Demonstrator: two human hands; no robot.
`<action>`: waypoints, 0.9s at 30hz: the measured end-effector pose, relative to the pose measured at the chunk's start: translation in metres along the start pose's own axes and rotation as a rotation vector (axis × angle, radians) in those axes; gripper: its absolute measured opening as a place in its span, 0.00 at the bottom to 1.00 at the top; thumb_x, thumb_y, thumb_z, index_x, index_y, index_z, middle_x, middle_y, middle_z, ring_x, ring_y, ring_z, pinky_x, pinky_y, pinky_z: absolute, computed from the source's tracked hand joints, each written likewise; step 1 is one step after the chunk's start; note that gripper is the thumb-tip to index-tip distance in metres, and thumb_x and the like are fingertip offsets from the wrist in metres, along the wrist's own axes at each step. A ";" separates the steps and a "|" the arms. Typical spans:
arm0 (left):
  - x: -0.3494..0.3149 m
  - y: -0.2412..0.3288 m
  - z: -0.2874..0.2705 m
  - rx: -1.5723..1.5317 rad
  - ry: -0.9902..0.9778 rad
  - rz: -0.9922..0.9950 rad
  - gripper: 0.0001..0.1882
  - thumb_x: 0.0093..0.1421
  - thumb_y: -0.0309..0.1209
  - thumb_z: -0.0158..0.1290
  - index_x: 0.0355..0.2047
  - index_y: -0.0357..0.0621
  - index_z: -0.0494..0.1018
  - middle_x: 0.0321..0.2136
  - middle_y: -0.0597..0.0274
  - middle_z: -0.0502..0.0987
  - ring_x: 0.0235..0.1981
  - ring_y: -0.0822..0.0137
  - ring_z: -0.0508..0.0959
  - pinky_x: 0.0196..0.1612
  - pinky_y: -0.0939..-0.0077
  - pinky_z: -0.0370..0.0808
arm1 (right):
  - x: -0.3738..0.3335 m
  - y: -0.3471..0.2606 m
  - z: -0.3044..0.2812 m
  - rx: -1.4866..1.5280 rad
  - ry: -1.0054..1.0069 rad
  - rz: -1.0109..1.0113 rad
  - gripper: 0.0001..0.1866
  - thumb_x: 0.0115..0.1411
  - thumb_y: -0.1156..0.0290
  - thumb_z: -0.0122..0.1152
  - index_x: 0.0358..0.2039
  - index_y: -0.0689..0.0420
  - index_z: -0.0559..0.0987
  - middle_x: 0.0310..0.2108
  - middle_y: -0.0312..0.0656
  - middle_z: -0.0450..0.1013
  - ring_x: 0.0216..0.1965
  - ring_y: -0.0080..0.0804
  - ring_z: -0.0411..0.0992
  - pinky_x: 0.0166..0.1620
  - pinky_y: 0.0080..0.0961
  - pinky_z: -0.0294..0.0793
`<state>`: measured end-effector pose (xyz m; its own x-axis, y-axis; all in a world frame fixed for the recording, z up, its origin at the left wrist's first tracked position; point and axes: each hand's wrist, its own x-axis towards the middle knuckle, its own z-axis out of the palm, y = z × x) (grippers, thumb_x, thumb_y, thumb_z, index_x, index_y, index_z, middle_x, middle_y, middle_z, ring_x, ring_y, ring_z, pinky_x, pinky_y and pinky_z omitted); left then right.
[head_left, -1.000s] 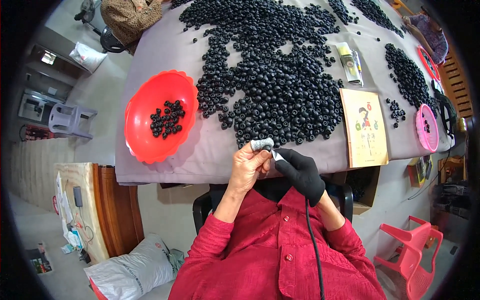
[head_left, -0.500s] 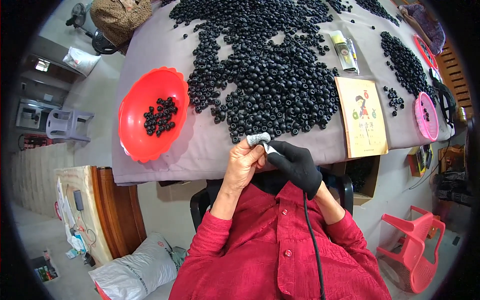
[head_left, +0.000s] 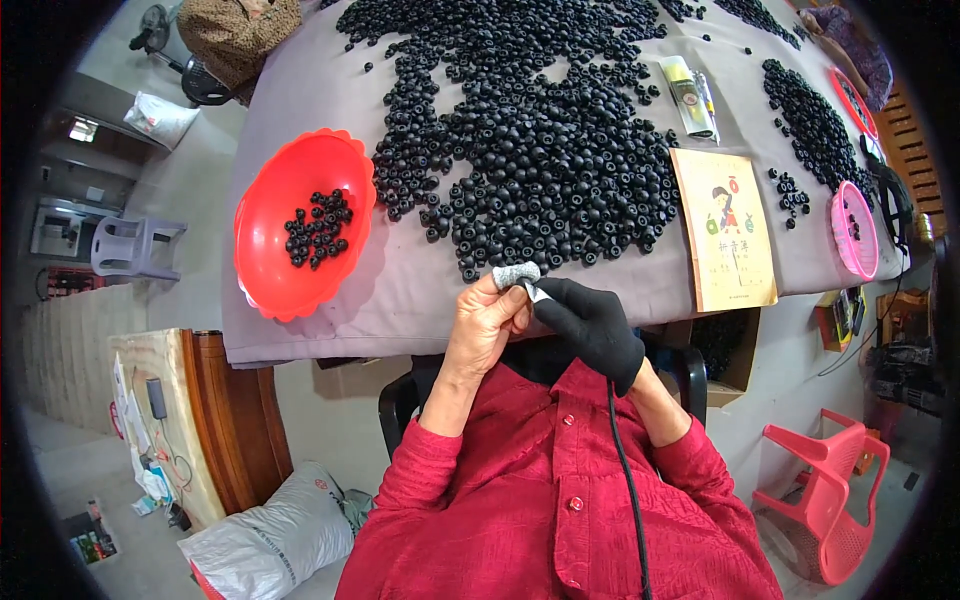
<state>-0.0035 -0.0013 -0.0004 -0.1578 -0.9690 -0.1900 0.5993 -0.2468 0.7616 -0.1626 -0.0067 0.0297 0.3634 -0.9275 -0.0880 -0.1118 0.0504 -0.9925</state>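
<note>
My left hand is bare, apart from a grey knitted cover around one finger. Its thumb and fingers are pinched together, and whatever they hold is hidden. Pressed against it from the right is my right hand, in a black glove with a black cord running down from the wrist. A small whitish pointed piece shows at the gloved fingertips; its kind is unclear. Just beyond both hands spreads a large pile of small black round beads, many with a pale-rimmed hole. A scalloped red bowl at the left holds several beads.
A yellow booklet and a clear-wrapped packet lie right of the pile on the grey tablecloth. Farther right are more beads and a pink basket. Someone's arm shows at the far right edge. A red chair stands lower right.
The view has shifted very slightly. Both hands stay pinched together in the same place, with hardly any visible movement of the fingers.
</note>
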 end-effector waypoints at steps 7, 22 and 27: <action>-0.001 -0.001 0.000 0.014 0.004 0.015 0.09 0.57 0.25 0.50 0.39 0.39 0.73 0.18 0.70 0.71 0.17 0.80 0.66 0.20 0.89 0.60 | 0.001 -0.003 -0.001 -0.056 -0.025 0.044 0.16 0.57 0.66 0.53 0.43 0.61 0.73 0.31 0.44 0.75 0.33 0.21 0.71 0.37 0.22 0.70; -0.002 0.002 -0.001 0.048 -0.003 -0.007 0.09 0.57 0.24 0.50 0.39 0.39 0.73 0.19 0.70 0.72 0.18 0.81 0.67 0.21 0.89 0.62 | 0.002 -0.001 0.003 -0.088 0.026 0.000 0.15 0.57 0.66 0.53 0.43 0.61 0.73 0.30 0.47 0.74 0.32 0.25 0.73 0.35 0.23 0.71; 0.002 0.000 -0.002 -0.007 -0.028 -0.002 0.10 0.57 0.24 0.50 0.39 0.37 0.73 0.20 0.68 0.72 0.18 0.79 0.67 0.23 0.89 0.64 | -0.002 -0.002 -0.003 0.062 -0.024 0.039 0.15 0.57 0.68 0.54 0.42 0.62 0.74 0.30 0.41 0.75 0.33 0.19 0.70 0.37 0.21 0.71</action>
<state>-0.0021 -0.0030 -0.0019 -0.1806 -0.9681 -0.1738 0.6043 -0.2486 0.7570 -0.1654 -0.0060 0.0325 0.3819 -0.9154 -0.1275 -0.0691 0.1093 -0.9916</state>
